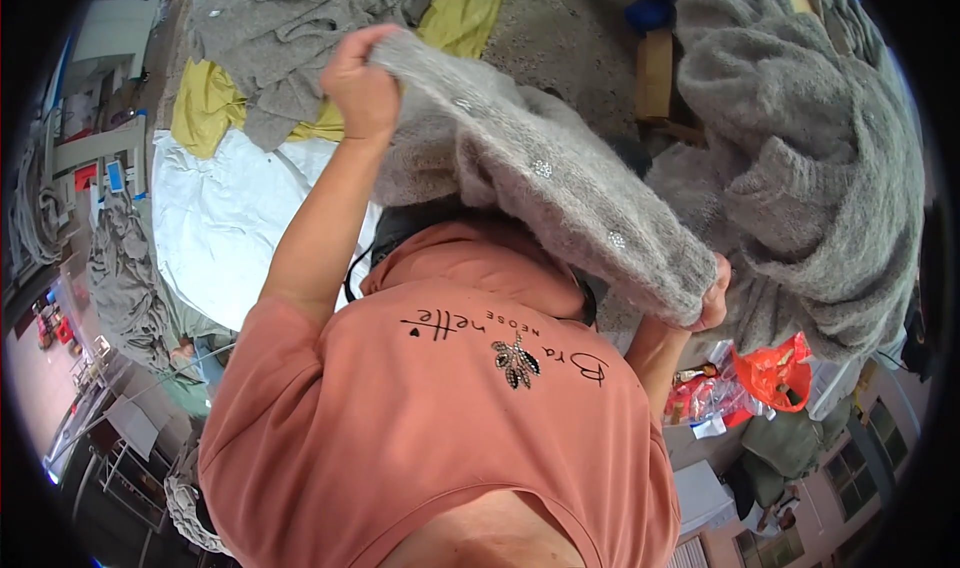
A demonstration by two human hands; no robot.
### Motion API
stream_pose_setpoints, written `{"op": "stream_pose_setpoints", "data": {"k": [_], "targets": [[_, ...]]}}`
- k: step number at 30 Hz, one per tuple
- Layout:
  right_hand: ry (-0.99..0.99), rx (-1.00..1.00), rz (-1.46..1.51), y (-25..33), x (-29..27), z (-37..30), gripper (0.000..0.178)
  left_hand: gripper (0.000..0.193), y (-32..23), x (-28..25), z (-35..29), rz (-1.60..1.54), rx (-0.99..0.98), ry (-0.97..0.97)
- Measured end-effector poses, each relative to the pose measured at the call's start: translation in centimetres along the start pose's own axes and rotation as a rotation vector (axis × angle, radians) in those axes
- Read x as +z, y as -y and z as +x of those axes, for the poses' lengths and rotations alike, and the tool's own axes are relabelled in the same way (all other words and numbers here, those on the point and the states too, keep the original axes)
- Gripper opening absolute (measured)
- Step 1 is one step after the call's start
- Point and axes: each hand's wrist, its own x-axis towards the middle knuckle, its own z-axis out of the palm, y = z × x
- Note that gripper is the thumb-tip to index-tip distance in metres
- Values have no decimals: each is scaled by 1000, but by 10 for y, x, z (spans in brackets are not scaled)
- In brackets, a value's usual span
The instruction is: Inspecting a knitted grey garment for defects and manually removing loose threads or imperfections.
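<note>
A fuzzy grey knit garment, with a row of sparkly round buttons along one edge, is stretched between my two hands. My left hand, raised toward the far side, is closed on one end of that edge. Lower and to the right, my right hand grips the other end; some of its fingers are hidden behind the knit. The rest of the garment hangs in folds over my lap, its far parts out of sight.
A large heap of grey knitwear lies to the right, another grey pile at the far left on yellow cloth. White sheeting spreads on my left. A cardboard box and a red plastic bag stand around.
</note>
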Motion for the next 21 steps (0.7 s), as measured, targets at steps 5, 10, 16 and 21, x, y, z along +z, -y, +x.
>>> {"op": "stream_pose_setpoints", "data": {"k": [5,10,16,21], "targets": [[-6,29,33,-10,13,9,22,13,-75,-85,55,28,326,-354],[-169,75,-209,-16,13,22,21,18,-142,-222,62,25,33,694],[-202,80,-157,-30,-15,12,29,25,-63,-120,-15,411,731,87],[-175,77,-120,-27,-12,11,28,38,-18,-104,-52,386,715,509]]}}
